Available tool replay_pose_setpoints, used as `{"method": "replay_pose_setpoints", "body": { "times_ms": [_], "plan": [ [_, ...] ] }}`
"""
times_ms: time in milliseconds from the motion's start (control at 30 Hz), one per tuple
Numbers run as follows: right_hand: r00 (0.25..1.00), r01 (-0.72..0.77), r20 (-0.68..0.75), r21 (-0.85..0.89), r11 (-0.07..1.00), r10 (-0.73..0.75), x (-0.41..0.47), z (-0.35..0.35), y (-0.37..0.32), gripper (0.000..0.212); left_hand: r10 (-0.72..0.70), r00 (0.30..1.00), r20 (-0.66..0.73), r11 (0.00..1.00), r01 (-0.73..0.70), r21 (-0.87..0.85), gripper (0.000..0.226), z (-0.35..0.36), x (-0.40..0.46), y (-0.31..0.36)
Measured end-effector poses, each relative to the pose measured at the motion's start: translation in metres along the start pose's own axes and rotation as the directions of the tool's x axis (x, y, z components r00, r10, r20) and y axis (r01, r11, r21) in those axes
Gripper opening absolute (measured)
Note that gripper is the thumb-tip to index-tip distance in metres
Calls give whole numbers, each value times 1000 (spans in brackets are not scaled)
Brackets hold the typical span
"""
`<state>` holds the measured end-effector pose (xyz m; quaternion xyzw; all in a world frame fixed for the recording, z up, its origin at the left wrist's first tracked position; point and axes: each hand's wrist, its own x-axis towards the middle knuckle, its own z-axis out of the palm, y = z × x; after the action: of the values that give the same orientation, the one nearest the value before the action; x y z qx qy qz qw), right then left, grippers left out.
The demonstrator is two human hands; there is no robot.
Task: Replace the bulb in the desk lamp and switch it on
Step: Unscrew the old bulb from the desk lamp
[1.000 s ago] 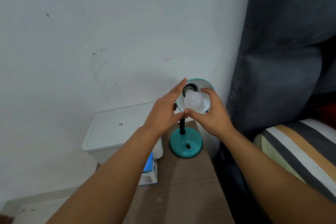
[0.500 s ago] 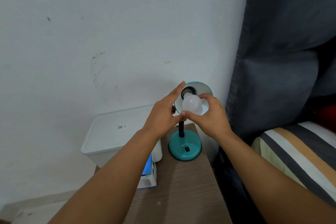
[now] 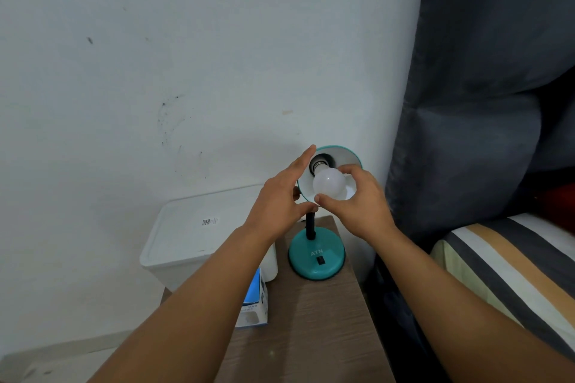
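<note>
I stand over a narrow wood-grain bedside table (image 3: 311,329) pushed against a scuffed white wall (image 3: 186,56), with a dark grey curtain (image 3: 482,71) hanging to the right and a bed under a striped cover (image 3: 504,261) below it. Left of the table sits one white lidded bin (image 3: 199,233), its lid shut, so I cannot tell what is inside. One blue and white carton (image 3: 253,305) stands at the table's left edge, partly hidden by my forearm; what it holds I cannot tell. One teal desk lamp (image 3: 315,258) stands at the far end of the table, its shade tipped toward me. One white bulb (image 3: 328,185) sits in the shade's socket, threads partly showing. My right hand (image 3: 357,205) curls round the bulb, thumb below and fingertips (image 3: 345,169) above, pinching it. My left hand (image 3: 280,199) steadies the shade's left rim, fingers straight and pressed together, thumb under the lower edge.
</note>
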<state>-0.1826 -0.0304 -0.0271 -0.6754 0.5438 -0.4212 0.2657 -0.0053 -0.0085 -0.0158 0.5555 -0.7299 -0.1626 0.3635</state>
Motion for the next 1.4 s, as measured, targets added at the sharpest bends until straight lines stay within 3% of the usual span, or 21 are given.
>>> {"method": "replay_pose_setpoints", "body": {
  "times_ms": [267, 367, 467, 733, 833, 967, 1167, 1400],
  "plan": [
    [1000, -19, 15, 24, 1000, 19, -2, 1, 0, 80, 0, 1000, -7, 1000, 0, -1, 101, 0, 0, 0],
    [999, -30, -13, -39, 999, 29, -3, 1, 0, 69, 5, 1000, -4, 1000, -5, -4, 101, 0, -1, 0],
    [1000, -2, 17, 7, 1000, 1, -3, 0, -1, 65, 1, 1000, -1, 1000, -1, -13, 106, 0, -1, -1],
    [1000, -20, 25, 45, 999, 19, -6, 0, -2, 82, 0, 1000, -5, 1000, 0, -21, 100, 0, -2, 1],
    [1000, -25, -7, -17, 1000, 25, -5, 0, -2, 72, -7, 1000, -3, 1000, 7, -22, 101, 1, -1, 1],
    [999, 7, 34, 41, 999, -9, -4, 0, 1, 62, -19, 1000, 9, 999, 19, -37, 106, -1, -2, 2],
    [1000, -16, 8, 5, 1000, 16, -8, 2, 5, 81, -12, 1000, 3, 1000, 12, -25, 102, 0, -3, 3],
    [997, 64, -41, 16, 998, -63, -7, 2, 7, 63, -21, 1000, 9, 1000, 21, -14, 105, -1, -3, 4]
  ]
}}
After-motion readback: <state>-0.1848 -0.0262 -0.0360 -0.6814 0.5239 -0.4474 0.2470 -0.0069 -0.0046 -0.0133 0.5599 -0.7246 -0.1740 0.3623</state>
